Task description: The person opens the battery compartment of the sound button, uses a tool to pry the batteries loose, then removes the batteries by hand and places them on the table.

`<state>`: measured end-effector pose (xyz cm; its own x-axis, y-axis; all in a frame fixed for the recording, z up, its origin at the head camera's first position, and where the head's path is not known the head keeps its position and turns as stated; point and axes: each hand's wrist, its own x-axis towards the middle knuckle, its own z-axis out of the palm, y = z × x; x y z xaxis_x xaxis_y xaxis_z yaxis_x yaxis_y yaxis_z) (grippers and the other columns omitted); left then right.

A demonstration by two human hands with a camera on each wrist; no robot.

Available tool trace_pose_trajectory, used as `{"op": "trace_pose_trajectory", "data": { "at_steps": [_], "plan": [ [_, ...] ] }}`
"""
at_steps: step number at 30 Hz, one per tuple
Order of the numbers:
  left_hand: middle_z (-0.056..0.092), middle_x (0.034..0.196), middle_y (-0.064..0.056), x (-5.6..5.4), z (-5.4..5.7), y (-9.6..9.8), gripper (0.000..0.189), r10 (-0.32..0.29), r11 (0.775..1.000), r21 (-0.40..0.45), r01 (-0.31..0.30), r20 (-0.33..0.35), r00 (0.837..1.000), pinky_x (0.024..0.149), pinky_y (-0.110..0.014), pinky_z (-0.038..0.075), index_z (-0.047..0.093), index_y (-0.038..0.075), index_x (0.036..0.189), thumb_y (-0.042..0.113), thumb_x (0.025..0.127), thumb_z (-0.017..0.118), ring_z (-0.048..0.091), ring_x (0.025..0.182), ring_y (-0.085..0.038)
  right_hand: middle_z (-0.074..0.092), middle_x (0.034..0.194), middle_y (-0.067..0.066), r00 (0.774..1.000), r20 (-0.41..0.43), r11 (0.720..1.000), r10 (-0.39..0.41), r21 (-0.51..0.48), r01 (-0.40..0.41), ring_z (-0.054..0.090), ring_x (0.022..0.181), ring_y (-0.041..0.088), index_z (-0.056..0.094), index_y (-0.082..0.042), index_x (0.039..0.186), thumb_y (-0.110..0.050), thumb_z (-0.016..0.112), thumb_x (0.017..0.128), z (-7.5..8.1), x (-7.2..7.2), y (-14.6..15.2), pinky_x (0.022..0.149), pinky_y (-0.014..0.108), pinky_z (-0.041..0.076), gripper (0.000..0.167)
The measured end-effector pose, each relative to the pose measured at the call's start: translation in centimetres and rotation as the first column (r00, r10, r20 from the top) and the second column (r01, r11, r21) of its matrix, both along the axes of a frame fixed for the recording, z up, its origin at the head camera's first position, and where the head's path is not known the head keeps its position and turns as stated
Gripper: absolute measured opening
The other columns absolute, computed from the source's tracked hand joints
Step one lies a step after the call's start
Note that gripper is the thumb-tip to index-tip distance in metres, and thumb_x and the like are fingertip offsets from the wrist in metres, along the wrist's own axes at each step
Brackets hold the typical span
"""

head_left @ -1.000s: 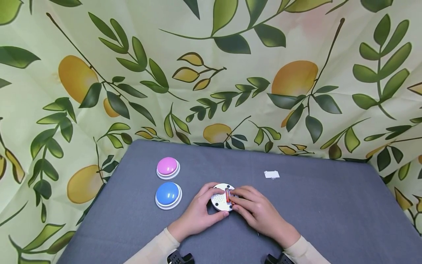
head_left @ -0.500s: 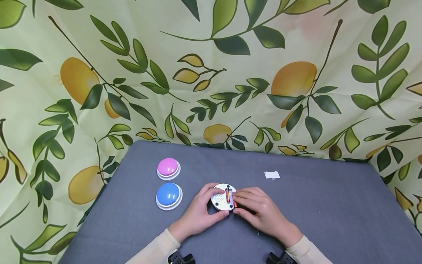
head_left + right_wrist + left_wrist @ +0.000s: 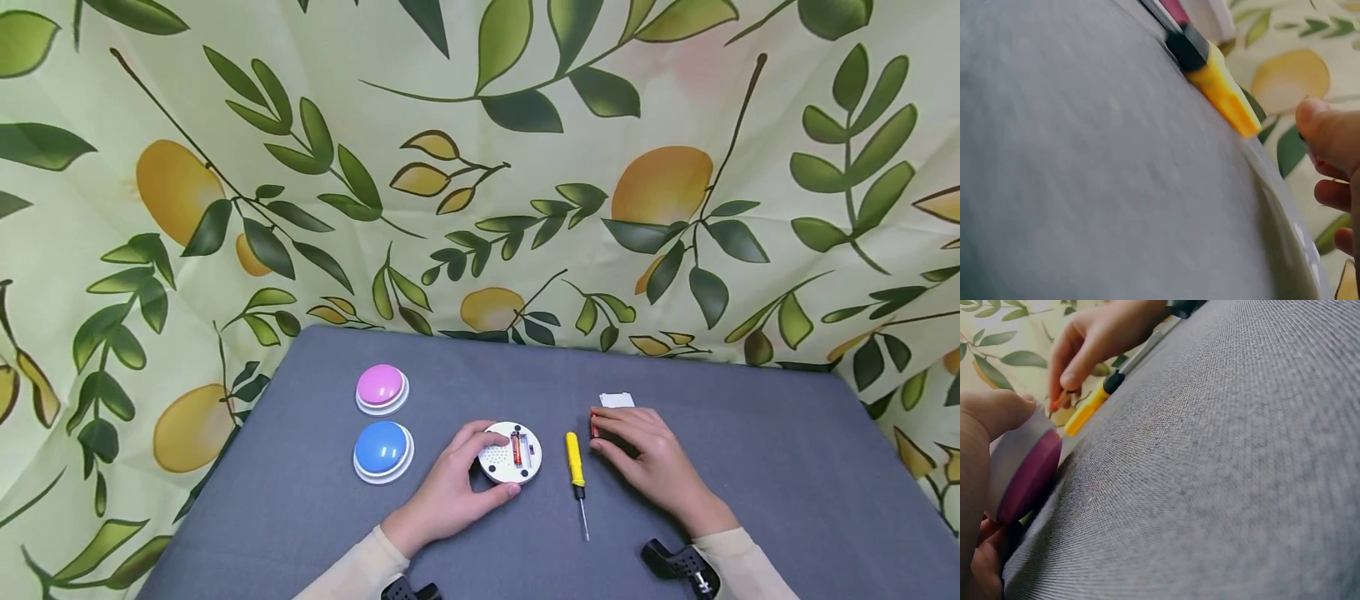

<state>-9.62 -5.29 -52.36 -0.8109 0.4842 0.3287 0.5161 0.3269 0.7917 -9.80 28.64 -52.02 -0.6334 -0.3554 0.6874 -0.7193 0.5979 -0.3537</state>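
My left hand (image 3: pixel 450 487) holds a round push-button buzzer (image 3: pixel 501 457) upside down on the table, thumb at its near edge and fingers at the far side. Its white base faces up with the battery compartment uncovered; one red battery (image 3: pixel 517 448) lies in it beside a bare slot. In the left wrist view the buzzer's magenta dome (image 3: pixel 1034 472) shows underneath. Off to the right, my right hand (image 3: pixel 660 467) pinches another red battery (image 3: pixel 595 423) between thumb and fingers. A yellow screwdriver (image 3: pixel 574 458) with a black collar lies between the hands, its shaft pointing toward me.
Two more buzzers, one pink (image 3: pixel 380 384) and one blue (image 3: pixel 381 447), stand dome up at the left. A small white battery cover (image 3: pixel 617 401) lies just beyond my right hand, partly hidden by it. Leaf-patterned cloth (image 3: pixel 480 208) hangs behind the grey table (image 3: pixel 750 450).
My right hand has left the compartment and moved right with a battery pinched in it. The screwdriver, mostly covered before, now shows. My left hand has stayed on the buzzer.
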Motion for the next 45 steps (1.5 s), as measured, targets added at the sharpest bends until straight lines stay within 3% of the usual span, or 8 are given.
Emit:
{"op": "trace_pose_trajectory", "data": {
  "at_steps": [4,17,39,45],
  "plan": [
    [0.055,0.153,-0.002,0.1,-0.2,0.1,0.056,0.001,1.000,-0.003,-0.001,-0.009,1.000,0.117,-0.040,0.046,0.068,0.018,0.136,0.026,0.087,0.094,0.058,0.138,-0.023,0.079,0.126,0.012,0.997,0.056,0.998,-0.056,0.047,0.053,0.072,0.116,0.030,0.081,-0.001,0.121,-0.007,0.092,0.082,-0.3,0.2,1.2,0.111,0.026,0.038,0.041],
    [0.054,0.154,0.001,0.2,-0.1,0.0,0.055,0.003,1.000,0.004,-0.003,0.004,1.000,0.118,-0.039,0.045,0.068,0.019,0.135,0.026,0.087,0.094,0.057,0.139,-0.022,0.079,0.126,0.009,0.991,0.054,0.984,-0.126,0.135,0.118,0.070,0.116,0.030,0.082,-0.003,0.119,-0.007,0.094,0.080,-0.9,0.0,2.2,0.102,0.043,0.044,0.041],
    [0.054,0.154,0.000,0.1,0.0,0.0,0.056,-0.006,1.000,-0.005,0.006,0.017,1.000,0.117,-0.040,0.046,0.067,0.020,0.136,0.027,0.087,0.094,0.057,0.139,-0.022,0.078,0.126,0.008,0.981,0.061,0.974,-0.184,0.144,0.174,0.071,0.113,0.029,0.083,-0.006,0.116,-0.010,0.094,0.082,-0.9,-0.2,2.1,0.099,0.045,0.046,0.036],
    [0.054,0.155,0.001,0.1,0.1,-0.1,0.054,-0.016,1.000,-0.003,0.016,0.025,1.000,0.117,-0.039,0.045,0.068,0.020,0.135,0.028,0.088,0.093,0.057,0.139,-0.021,0.076,0.128,0.013,0.988,0.027,0.984,-0.155,0.097,0.152,0.069,0.115,0.032,0.082,-0.004,0.116,-0.011,0.090,0.084,-0.4,0.1,1.3,0.107,0.035,0.044,0.034]
  ]
}}
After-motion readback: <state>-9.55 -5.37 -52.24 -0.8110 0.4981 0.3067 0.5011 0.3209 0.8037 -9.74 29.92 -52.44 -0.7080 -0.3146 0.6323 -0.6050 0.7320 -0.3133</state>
